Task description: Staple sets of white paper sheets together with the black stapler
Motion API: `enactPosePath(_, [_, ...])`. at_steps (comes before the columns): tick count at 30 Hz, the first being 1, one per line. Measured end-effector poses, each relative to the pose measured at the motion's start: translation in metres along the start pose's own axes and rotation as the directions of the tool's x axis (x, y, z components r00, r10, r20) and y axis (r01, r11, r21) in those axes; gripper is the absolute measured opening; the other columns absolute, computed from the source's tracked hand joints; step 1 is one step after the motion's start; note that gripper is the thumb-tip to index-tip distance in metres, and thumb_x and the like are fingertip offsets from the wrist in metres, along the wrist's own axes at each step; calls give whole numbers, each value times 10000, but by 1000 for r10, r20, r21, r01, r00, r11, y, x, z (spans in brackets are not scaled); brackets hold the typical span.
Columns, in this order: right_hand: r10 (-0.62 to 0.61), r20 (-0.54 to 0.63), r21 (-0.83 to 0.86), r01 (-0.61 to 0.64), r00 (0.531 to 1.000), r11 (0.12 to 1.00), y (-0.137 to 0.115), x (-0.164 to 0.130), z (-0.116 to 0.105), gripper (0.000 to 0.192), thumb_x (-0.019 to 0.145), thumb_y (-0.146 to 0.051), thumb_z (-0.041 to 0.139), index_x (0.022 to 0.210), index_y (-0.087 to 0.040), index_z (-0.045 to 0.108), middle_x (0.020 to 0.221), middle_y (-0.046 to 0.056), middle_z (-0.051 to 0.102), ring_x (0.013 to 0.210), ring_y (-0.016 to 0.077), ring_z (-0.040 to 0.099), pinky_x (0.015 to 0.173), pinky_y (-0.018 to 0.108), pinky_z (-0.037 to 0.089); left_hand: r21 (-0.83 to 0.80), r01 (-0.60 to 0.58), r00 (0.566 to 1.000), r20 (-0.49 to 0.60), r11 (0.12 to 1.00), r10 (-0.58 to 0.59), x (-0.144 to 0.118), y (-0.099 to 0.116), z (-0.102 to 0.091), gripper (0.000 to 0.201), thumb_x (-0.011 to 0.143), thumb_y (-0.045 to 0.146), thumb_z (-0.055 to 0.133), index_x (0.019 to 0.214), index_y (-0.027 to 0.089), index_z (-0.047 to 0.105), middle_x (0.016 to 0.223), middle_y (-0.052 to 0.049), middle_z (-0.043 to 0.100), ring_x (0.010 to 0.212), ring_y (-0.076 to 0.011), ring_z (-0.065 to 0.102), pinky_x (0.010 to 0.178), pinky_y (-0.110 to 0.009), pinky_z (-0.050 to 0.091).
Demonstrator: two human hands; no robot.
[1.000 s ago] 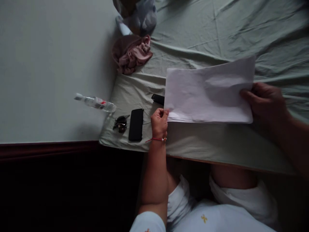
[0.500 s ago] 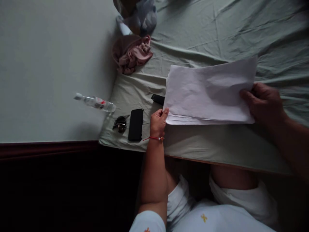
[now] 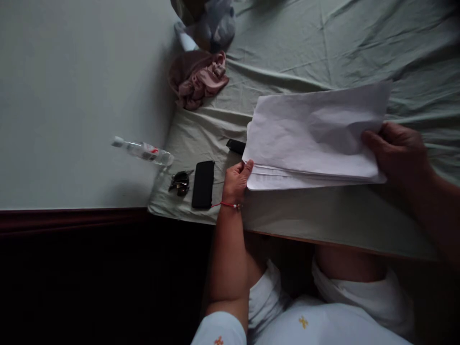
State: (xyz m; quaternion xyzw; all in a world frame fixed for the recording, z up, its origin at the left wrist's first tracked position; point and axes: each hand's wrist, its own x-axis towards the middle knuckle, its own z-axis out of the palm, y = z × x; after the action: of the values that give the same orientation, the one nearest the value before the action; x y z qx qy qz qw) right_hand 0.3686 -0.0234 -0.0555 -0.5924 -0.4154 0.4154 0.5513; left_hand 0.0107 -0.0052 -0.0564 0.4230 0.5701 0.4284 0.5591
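A stack of white paper sheets point(image 3: 312, 134) is held above the green cloth, between my two hands. My left hand point(image 3: 237, 182), with a red string bracelet at the wrist, pinches the stack's lower left corner, thumb on top. My right hand point(image 3: 398, 148) grips the right edge with its thumb over the top sheet; its other fingers are mostly hidden behind the paper. The sheets are fanned unevenly along the left and lower edges, and faint print shows on a lower sheet. A black object point(image 3: 236, 146), perhaps a stapler, sticks out partly hidden behind the stack's left edge.
On the green cloth point(image 3: 287, 43) left of my left hand lie a black phone point(image 3: 203, 184) and a bunch of keys point(image 3: 180, 182). A clear plastic bottle point(image 3: 143, 151) lies by the wall. Further back are a pink cloth point(image 3: 201, 81) and a plastic bag point(image 3: 219, 26).
My right hand has moved slightly right with the upper sheets. The sheets are now more offset, baring more of the lower ones at the left and along the lower edge.
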Motion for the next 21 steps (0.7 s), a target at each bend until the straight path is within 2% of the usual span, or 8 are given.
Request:
enactPosePath(2, [-1,-15,-2,1,1000,1000,-1,-1,0,282,745,-404,852,786,-183,681,722,-11,582,592,62,420,521,202,333,-5,12,998,68,1000,-11,-2,2,-2,502,596,532,952,904,190,751,765,-6,719,731,-149,642,701,-275,498])
enactPosePath(4, [-5,-15,8,6,1000,1000,-2,-1,1,292,739,-415,860,789,-186,687,732,-8,591,597,65,430,516,203,332,29,27,995,93,999,-30,-3,3,-4,505,542,468,987,879,172,755,776,-15,729,721,-142,634,697,-270,493])
enactPosePath(7, [15,-5,58,-15,1000,998,0,-1,2,315,712,-428,887,825,-190,713,769,-2,628,617,66,472,527,198,356,70,30,999,38,997,-33,-3,3,-7,460,560,491,978,728,157,712,700,-5,690,636,-109,572,620,-248,443])
enactPosePath(10, [45,-2,102,-45,999,994,1,-1,3,355,679,-441,917,869,-198,742,799,2,666,633,75,516,537,198,389,55,27,1000,8,998,-28,-2,1,-6,497,600,571,948,685,161,681,630,17,639,578,-93,528,568,-236,413])
enactPosePath(15, [70,22,178,-72,997,981,-1,-1,4,464,558,-503,980,836,-209,752,767,-4,667,627,85,533,543,213,425,-105,2,1000,18,994,0,-1,0,-3,507,709,669,852,760,193,687,691,-14,689,704,-167,665,646,-279,517])
enactPosePath(18, [69,39,144,-74,997,987,-3,-2,3,445,566,-510,974,817,-212,759,777,-2,672,619,76,521,532,208,410,-191,-39,999,-31,981,34,1,1,-4,470,708,622,881,807,203,691,736,-19,704,731,-167,678,684,-283,535])
enactPosePath(21, [80,65,103,-86,995,991,-1,-2,0,411,595,-507,959,811,-220,759,768,-2,663,610,75,510,507,198,382,-188,-73,992,-113,979,53,4,-1,-6,436,622,473,976,765,194,673,712,22,671,653,-110,603,657,-237,495])
